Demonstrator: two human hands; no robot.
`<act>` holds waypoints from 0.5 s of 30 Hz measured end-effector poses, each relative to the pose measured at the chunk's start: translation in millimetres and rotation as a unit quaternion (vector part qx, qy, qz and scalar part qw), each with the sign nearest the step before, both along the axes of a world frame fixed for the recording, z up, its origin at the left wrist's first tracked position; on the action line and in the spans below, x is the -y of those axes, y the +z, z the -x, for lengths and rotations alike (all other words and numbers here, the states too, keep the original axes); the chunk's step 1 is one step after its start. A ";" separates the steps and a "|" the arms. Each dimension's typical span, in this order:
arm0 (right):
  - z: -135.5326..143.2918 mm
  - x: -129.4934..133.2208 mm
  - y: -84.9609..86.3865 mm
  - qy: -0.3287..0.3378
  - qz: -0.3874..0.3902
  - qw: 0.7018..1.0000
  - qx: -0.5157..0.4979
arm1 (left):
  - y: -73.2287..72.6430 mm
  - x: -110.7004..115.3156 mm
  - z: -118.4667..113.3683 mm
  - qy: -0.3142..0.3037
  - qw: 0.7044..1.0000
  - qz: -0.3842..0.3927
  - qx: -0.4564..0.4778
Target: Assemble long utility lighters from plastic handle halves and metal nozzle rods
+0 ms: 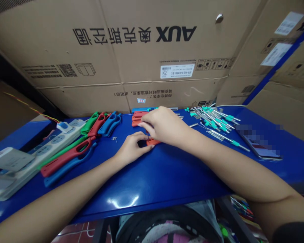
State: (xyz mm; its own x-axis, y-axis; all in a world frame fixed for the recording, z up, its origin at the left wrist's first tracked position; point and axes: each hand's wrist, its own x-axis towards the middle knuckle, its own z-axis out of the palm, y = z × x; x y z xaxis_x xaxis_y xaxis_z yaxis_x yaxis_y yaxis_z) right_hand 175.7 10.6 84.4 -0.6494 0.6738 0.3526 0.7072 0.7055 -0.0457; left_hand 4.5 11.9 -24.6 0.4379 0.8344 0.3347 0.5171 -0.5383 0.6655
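Your left hand (pixel 132 145) pinches one orange-red plastic casing (pixel 155 142) on the shiny blue tabletop (pixel 136 182). Your right hand (pixel 163 123) curls above it; I cannot tell how closed, or whether it grips anything.

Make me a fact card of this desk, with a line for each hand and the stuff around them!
Left hand: thumb and finger grip an orange piece
Right hand: over the orange piece; anything pinched is too small to tell
Beyond the hands: red handles, partly hidden
Left side: green, red and blue handles beside a white power strip
Near left hand: tiny silvery bits
Right side: metal rods with teal parts, phone-like device
Table: shiny blue
Back: cardboard, AUX printed upside down
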 end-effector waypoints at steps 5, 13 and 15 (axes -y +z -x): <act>1.2 2.3 0.5 -0.039 -0.001 0.999 -0.013 | 0.9 1.9 -2.1 -0.002 1.000 -0.010 -0.014; -66.3 -23.9 36.6 -0.164 -0.042 0.977 -0.128 | 27.2 5.8 10.3 -0.002 0.982 -0.042 -0.183; -86.9 -32.0 34.2 -0.254 -0.056 0.961 -0.090 | 31.5 5.6 15.8 0.002 0.974 -0.044 -0.223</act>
State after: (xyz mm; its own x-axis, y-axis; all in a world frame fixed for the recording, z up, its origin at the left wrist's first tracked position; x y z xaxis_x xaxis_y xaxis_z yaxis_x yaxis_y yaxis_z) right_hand 262.6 42.6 118.6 -0.1688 0.8397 0.5162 0.9496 0.2789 -0.1433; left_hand -11.3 6.2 6.9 0.5520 0.8137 0.1819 0.7469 -0.5796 0.3260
